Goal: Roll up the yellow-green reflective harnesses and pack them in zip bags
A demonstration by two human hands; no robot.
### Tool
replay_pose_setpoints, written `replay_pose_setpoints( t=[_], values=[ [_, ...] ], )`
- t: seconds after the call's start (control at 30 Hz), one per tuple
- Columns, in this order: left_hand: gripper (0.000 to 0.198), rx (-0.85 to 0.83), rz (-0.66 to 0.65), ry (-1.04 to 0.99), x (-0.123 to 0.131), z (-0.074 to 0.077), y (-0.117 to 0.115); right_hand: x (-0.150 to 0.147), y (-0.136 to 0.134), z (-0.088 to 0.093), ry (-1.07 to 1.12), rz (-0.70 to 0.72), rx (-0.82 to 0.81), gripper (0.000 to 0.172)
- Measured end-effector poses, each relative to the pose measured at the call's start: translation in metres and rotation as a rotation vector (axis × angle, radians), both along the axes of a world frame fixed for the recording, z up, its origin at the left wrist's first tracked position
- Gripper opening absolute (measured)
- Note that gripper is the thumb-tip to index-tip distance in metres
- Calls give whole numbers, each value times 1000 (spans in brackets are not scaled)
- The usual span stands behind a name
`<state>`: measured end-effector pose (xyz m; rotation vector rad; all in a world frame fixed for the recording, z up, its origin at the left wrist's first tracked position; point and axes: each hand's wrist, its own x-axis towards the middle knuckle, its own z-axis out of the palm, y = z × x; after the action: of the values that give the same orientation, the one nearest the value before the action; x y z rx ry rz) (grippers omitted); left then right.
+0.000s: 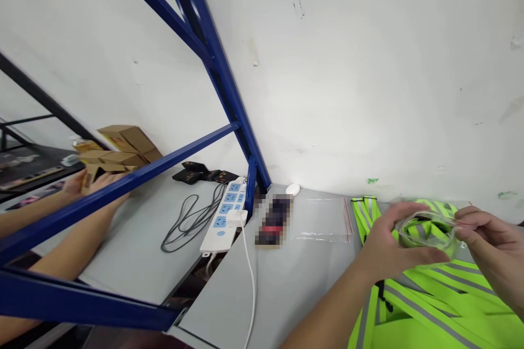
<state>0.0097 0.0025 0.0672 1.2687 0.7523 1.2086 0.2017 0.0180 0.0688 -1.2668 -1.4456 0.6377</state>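
A clear zip bag (426, 229) with a rolled neon-yellow reflective strap inside is held up at the right. Around its left side curls my left hand (393, 240), thumb below and fingers above. My right hand (487, 240) pinches the bag's red-lined edge between thumb and fingers. Beneath both hands lies a heap of neon-yellow reflective straps (442, 305) with grey stripes and a black buckle. Flat on the grey table, left of the heap, rests another clear zip bag (321, 219) with a red seal line.
A pixelated phone-like object (275, 222) and a white round item (292, 190) lie near the wall. A white power strip (224, 217) with cables sits by the blue rack frame (233, 92). Beyond it, another person's hands (104, 182) hold a cardboard box near stacked boxes (129, 142).
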Motion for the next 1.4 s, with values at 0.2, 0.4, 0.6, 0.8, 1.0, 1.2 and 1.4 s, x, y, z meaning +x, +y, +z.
replay_pose_setpoints(
  t=[0.2, 0.4, 0.6, 0.8, 1.0, 1.2, 1.4],
  values=[
    [38, -70, 112, 21, 15, -17, -7, 3, -10, -19, 88, 107, -278, 33],
    [43, -163, 186, 83, 18, -52, -5, 5, -19, -46, 224, 199, -330, 36],
    [43, -192, 216, 147, 19, -62, -2, 17, -19, -53, 470, 303, -474, 33],
    [43, -204, 101, 114, 16, -53, -3, 21, -18, -54, 472, 288, -468, 36],
    [44, -126, 66, 186, 15, -45, -6, 19, -18, -59, 360, 227, -348, 33],
    [33, -104, 106, 203, 19, -44, -9, 24, -17, -53, 303, 261, -360, 30],
    [36, -139, 104, 250, 21, -44, -12, 20, -22, -50, 325, 403, -364, 21]
  ],
)
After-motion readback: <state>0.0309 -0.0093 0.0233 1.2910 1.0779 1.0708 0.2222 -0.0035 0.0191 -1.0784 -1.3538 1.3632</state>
